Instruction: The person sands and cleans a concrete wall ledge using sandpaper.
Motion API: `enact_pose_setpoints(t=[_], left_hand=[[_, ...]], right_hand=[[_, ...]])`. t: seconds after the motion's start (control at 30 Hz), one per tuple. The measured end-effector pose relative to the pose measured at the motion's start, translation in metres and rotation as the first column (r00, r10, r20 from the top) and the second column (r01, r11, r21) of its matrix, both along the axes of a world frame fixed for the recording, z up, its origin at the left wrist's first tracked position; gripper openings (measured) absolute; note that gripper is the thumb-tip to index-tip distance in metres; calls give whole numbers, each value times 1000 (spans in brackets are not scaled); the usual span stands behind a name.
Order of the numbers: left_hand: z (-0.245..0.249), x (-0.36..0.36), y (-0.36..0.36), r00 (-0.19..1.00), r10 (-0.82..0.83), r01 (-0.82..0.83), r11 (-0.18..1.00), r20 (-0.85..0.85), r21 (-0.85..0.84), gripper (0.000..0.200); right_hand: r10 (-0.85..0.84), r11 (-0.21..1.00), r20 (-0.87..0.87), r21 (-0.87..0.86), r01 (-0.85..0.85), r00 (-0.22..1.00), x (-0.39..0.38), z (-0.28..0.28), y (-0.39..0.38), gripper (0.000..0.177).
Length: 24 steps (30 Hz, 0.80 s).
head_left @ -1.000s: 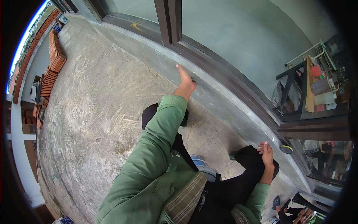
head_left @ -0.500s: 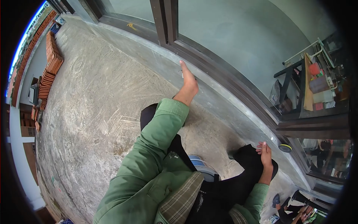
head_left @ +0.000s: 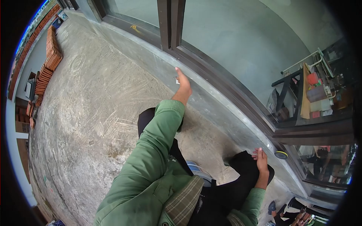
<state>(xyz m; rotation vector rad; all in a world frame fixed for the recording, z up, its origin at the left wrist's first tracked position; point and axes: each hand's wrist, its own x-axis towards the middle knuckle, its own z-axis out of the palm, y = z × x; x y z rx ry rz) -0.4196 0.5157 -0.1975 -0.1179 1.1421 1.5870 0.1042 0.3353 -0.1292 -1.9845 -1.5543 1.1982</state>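
Observation:
My left hand (head_left: 182,86) reaches out at the low concrete wall base under the dark window frame, thumb extended. A small white piece (head_left: 177,80) shows at its finger side; most of the fingers are hidden behind the hand. Over my bent right knee, my right hand (head_left: 261,161) is raised with its thumb up and its fingers loosely bent and apart, and nothing shows in them. Close to it, a round dark disc with a yellow rim (head_left: 281,154) is by the wall's ledge.
Dark-framed glass panels (head_left: 222,49) run along the wall. A blue and white bucket (head_left: 198,171) stands between my legs. Stacked orange bricks (head_left: 51,62) stand at far left on the rough concrete floor (head_left: 90,101). Another person's legs (head_left: 284,216) show at lower right.
The view has shifted slightly. Both hands appear a little further left and lower, and the white piece at my left hand shows more clearly. Their poses are nearly the same.

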Motion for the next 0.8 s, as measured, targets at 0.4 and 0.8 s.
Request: enact_pose_setpoints(t=[0.4,0.8], left_hand=[[45,3,-16,996,84,-80,992,-29,100,98],[75,7,-28,996,64,-52,976,-54,211,93]], right_hand=[[-13,1000,-3,12,13,1000,2,2,-2,57],[-2,1000,-15,12,3,1000,1,4,-5,56]])
